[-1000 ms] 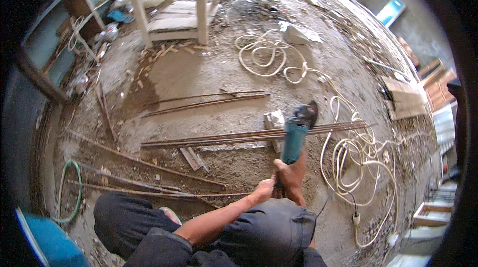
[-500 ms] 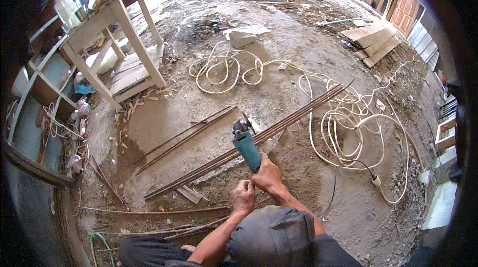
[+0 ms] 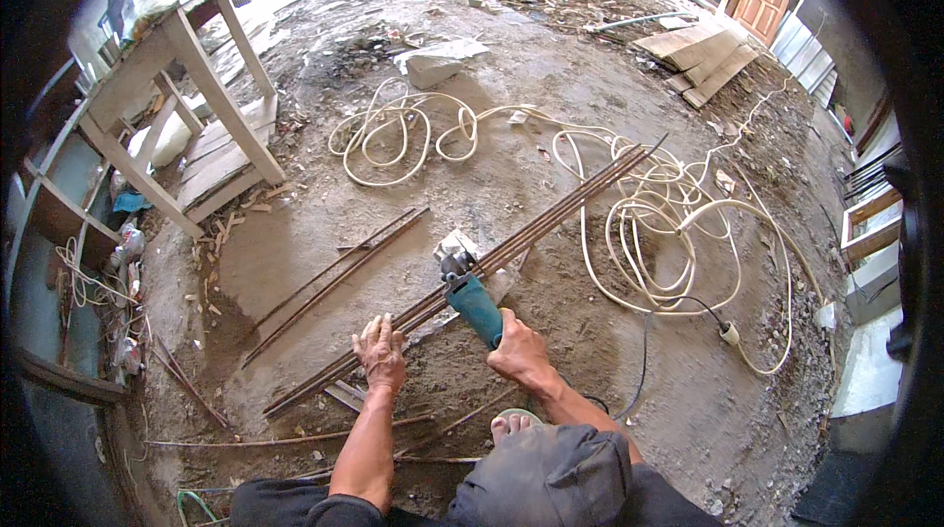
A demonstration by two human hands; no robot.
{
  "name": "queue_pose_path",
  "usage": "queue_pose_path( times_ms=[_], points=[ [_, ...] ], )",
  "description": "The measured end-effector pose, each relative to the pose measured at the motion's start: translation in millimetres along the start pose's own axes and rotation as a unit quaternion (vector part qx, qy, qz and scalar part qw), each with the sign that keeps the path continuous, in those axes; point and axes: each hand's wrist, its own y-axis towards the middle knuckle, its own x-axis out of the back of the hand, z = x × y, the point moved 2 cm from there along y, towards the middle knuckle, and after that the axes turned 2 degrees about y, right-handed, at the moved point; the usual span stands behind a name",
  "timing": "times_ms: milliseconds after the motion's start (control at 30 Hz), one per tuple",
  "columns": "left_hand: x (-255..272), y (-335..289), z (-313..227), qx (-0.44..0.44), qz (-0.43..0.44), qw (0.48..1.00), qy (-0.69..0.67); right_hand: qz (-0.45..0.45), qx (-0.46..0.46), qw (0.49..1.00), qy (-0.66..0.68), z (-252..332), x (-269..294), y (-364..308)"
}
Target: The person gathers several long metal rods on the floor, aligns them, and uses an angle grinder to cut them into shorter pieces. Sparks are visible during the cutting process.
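My right hand [image 3: 521, 348] is wrapped round the rear of a teal angle grinder [image 3: 476, 309], whose dark metal head [image 3: 454, 265] lies over a bundle of long rusty steel rods [image 3: 551, 225]. The rods run diagonally from near left to far right on the dirt. My left hand [image 3: 380, 358] lies on the near part of the bundle, its fingers stretched out and a little apart. A small pale block [image 3: 456, 243] sits by the grinder head. The grinder's disc is hard to make out here.
Two shorter rods [image 3: 339, 283] lie left of the bundle, more rods [image 3: 295, 440] nearer me. Coiled cream cable [image 3: 639, 271] spreads at right, joined to a plug [image 3: 729, 333]. A wooden table [image 3: 206, 55] stands at far left; planks [image 3: 708, 55] lie far right.
My left hand has left my right wrist and moved left onto the rods. The grinder has come down closer to the bundle. The whole view has shifted slightly.
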Motion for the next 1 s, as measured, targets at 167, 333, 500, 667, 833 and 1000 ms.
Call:
queue_pose_path(
  times_ms=[167,333,500,667,833,1000],
  points=[
    [-12,-1,7,0.023,-0.047,0.998,-0.042,-0.003,-0.001,1.0,-0.011,-9,-8,8],
    [-13,0,8,0.03,-0.055,0.997,-0.044,0.001,-0.017,1.0,-0.014,-12,-8,12],
    [-15,0,9,0.019,-0.07,0.997,-0.034,0.0,-0.011,1.0,-0.004,-12,-6,13],
    [-16,0,10,0.014,-0.072,0.997,-0.033,-0.005,-0.01,1.0,-0.002,-15,-7,14],
    [-15,-1,9,0.023,-0.066,0.997,-0.029,-0.004,-0.015,1.0,-0.006,-17,-10,16],
    [-14,0,9,0.023,-0.057,0.997,-0.036,0.0,-0.012,1.0,0.001,-19,-10,16]
  ],
)
